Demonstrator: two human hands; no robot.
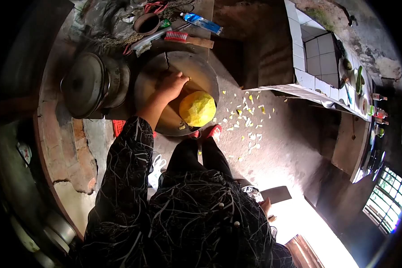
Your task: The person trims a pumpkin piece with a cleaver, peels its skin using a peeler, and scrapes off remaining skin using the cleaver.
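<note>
My left hand (173, 85) is closed over a wide round pan-like surface (147, 80), fingers curled round something too small to make out. Just below and right of it lies a large round yellow fruit (197, 109) with a faceted, peeled-looking surface, resting on that surface near its right edge. Low on the right side of my body, my right hand (266, 207) is partly hidden by my sleeve and wrapped round the handle of what looks like a cleaver, whose dark broad blade (276, 194) points away.
Lidded metal pots (82, 85) stand at the left. Beyond the pan are a red-bristled brush (187, 39), a blue tube (202, 23) and a clay pot (146, 24). Yellow and pale scraps (248, 118) litter the floor. A tiled counter (319, 85) runs along the right.
</note>
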